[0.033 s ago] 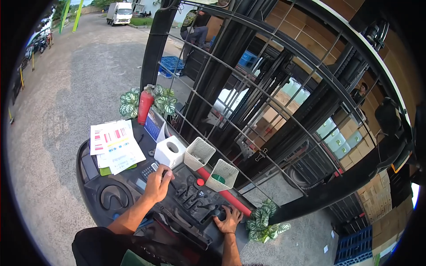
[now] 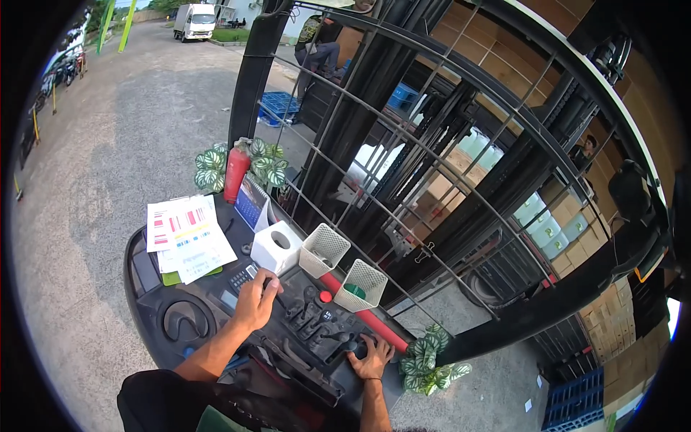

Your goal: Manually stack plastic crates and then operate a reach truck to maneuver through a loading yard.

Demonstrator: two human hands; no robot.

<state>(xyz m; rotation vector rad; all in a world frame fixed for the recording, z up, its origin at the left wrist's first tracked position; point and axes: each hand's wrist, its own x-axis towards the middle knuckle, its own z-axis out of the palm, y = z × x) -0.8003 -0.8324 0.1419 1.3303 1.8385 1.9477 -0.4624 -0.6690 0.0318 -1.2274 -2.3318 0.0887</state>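
Note:
My left hand [image 2: 257, 301] is closed, its fingers curled around a black knob that they mostly hide, above the dark console [image 2: 223, 288] of a forklift. Just beyond it are a calculator [image 2: 241, 279] and a white tissue box [image 2: 276, 245]. Lower right, my right hand [image 2: 374, 356] rests at the console's edge with its fingers spread, beside the control levers [image 2: 317, 327]; what lies beneath the palm is hidden. A red button [image 2: 325, 296] stands near the levers. Two cream mesh baskets [image 2: 362, 284] sit along a red bar.
Papers [image 2: 188, 234], a desk calendar [image 2: 252, 205] and a red fire extinguisher [image 2: 236, 173] are at the left. Leafy plants [image 2: 432, 360] flank the console. Beyond the metal grille [image 2: 403, 129] stand the mast, cartons and people. A white truck [image 2: 194, 21] is far off.

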